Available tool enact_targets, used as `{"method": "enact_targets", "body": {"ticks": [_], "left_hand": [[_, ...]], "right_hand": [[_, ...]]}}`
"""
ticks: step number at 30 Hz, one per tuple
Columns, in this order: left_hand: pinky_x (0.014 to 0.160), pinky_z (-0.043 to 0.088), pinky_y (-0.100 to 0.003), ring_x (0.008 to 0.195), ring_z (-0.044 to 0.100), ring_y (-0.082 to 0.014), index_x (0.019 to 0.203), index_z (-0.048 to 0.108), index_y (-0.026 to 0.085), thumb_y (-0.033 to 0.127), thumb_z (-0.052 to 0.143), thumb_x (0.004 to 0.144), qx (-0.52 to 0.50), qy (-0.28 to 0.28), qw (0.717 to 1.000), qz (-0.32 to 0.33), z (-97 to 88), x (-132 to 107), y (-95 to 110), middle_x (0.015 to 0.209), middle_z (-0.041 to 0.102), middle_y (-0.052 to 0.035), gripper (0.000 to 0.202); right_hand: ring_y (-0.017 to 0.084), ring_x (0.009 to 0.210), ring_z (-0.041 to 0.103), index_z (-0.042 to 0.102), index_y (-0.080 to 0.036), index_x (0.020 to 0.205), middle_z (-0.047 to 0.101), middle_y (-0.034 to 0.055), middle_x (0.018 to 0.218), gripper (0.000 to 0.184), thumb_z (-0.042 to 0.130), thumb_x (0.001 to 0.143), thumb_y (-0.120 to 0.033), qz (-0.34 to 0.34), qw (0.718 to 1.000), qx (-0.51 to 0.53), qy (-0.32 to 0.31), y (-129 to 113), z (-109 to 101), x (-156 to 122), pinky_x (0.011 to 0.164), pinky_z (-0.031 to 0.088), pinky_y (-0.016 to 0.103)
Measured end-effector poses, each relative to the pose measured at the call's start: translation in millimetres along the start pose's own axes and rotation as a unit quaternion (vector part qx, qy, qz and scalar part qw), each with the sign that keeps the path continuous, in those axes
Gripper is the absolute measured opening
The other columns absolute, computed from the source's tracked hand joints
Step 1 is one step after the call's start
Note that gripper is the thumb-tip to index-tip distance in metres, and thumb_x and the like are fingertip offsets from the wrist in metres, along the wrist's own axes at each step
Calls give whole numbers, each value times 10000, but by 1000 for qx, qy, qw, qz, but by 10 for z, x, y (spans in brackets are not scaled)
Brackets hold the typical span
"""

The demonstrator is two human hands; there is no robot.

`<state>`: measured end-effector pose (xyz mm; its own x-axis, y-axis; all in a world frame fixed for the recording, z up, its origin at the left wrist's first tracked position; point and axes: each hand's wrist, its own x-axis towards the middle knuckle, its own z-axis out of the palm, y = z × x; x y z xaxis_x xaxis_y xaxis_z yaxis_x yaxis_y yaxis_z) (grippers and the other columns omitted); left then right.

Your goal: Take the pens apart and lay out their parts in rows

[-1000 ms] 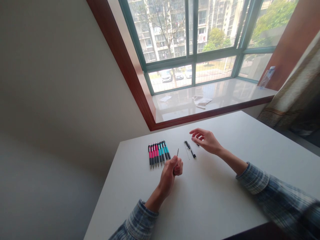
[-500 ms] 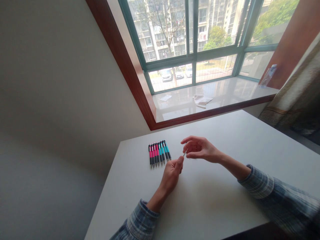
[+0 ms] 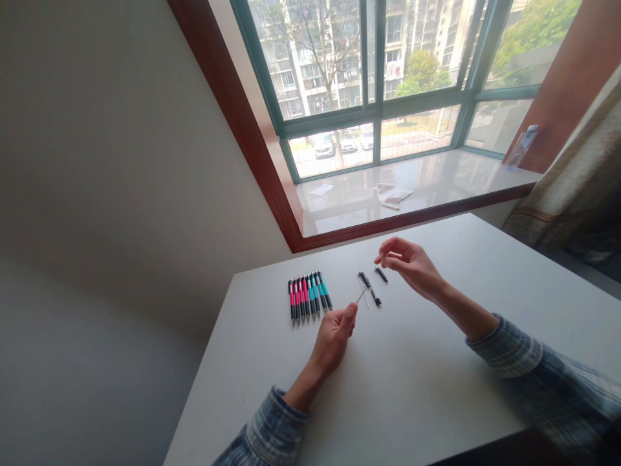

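My left hand [image 3: 336, 336] is closed, with a thin pen refill [image 3: 360, 296] sticking up from between thumb and forefinger. To the right and farther back, my right hand [image 3: 410, 264] is raised over the table with thumb and fingertips pinched together; whatever is in the pinch is too small to make out. Below its fingertips lies a short black pen barrel part [image 3: 381, 275]. Between the hands are other black pen parts, one with a dark end [image 3: 376, 298] and another [image 3: 363, 279] beside a thin pale stick [image 3: 367, 302].
A row of several pink and teal click pens [image 3: 310, 298] lies left of the hands on the white table [image 3: 388, 388]. Behind the table is a window sill [image 3: 339, 217] with a crumpled cloth [image 3: 392, 195] and a clear bottle [image 3: 521, 149]. A curtain hangs at the right.
My right hand has moved back and right, away from the refill, and its fingers have drawn together. Black pen parts it covered now show. The left hand has stayed in place.
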<state>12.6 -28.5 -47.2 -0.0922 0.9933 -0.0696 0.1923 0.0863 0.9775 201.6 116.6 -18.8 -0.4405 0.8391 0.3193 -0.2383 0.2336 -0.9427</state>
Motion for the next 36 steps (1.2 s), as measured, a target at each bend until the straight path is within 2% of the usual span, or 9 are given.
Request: {"method": "enact_targets", "body": {"ticks": [6,10,15,19,25,31,36], "left_hand": [[526,182,-282,528,224,-103,555,328,215,774,446,885,3,-4,1000,1,-5,11,0,538,287,53,660],[526,179,-284,526,216,-101,562,322,215,751,443,904,4,-5,1000,5,-7,12,28,541,280,56,647],[526,181,-287,521,218,-100,557,326,215,740,447,911,3,-5,1000,9,-1,5,64,534,276,58,645],[525,190,-287,519,232,-100,547,337,211,756,454,896,5,-1,1000,10,5,2,84,528,294,55,658],[518,188,-283,518,241,-98,554,348,207,740,454,908,-3,-3,1000,7,0,-1,104,530,303,54,648],[521,188,-280,526,233,-99,563,346,209,737,457,909,-10,-9,1000,6,6,-16,121,539,298,56,641],[528,183,-284,532,219,-100,576,341,210,703,460,931,-23,-16,1000,14,7,-24,104,548,277,61,619]], "right_hand": [[215,854,727,642,-192,999,705,48,923,253,730,810,-335,-2,991,-131,5,82,-65,32,753,596,344],[194,827,717,694,-214,1025,735,31,872,187,691,854,-289,-37,966,-255,7,107,-58,4,795,598,343],[185,782,705,737,-216,893,752,34,889,81,660,875,-235,-55,931,-360,21,122,-107,11,775,589,334],[176,737,700,755,-212,885,743,42,901,104,653,889,-233,-60,921,-385,12,141,-118,12,750,582,322],[155,738,689,719,-222,953,715,37,967,134,605,913,-165,-86,903,-421,-21,137,1,-61,718,548,287],[156,781,693,690,-220,1020,702,51,1056,204,569,910,-98,-69,884,-460,-53,215,64,-76,726,524,278],[147,741,681,689,-213,1024,691,58,1097,233,559,900,-67,-59,870,-486,-61,243,74,-43,713,514,281]]}}
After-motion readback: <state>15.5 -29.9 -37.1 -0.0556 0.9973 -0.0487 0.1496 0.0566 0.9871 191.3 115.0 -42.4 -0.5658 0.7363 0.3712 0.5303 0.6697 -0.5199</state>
